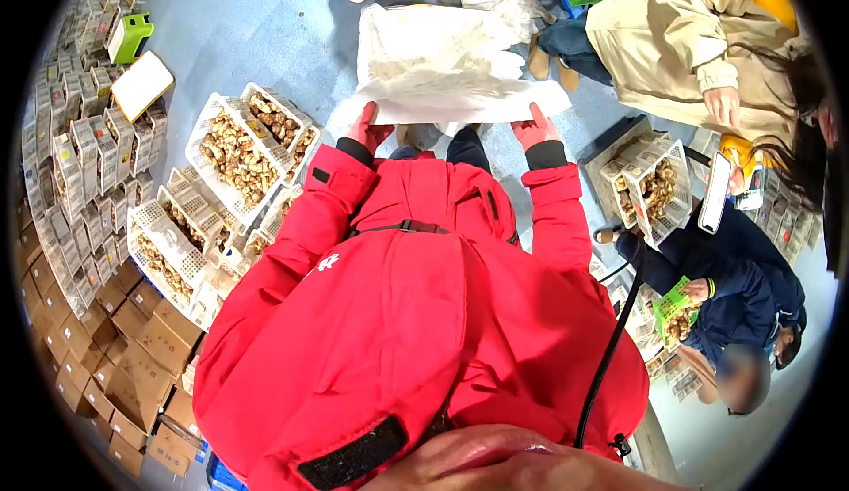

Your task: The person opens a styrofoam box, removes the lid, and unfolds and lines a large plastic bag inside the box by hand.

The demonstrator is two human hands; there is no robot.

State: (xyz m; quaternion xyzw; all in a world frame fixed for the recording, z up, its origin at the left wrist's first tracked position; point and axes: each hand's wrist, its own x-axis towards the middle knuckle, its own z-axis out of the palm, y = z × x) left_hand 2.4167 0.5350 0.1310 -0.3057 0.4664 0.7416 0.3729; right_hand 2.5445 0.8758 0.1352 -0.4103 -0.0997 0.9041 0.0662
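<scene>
A thin white plastic sheet (451, 105) stretches across in front of me between my two hands. My left hand (366, 130) is closed on its near left corner, and my right hand (536, 129) grips the near right corner, thumbs along the edge. The far part of the sheet lies in and over a white container (364, 36) on the floor. What is inside the container is hidden by the sheet.
White baskets of mushrooms (237, 159) stand at my left. Stacked crates (97, 155) and cardboard boxes (133, 367) lie beyond. To the right, one person in a beige jacket (654, 40) stands; another, in dark clothes (752, 270), holds a green basket (674, 305). A phone (715, 192) shows there.
</scene>
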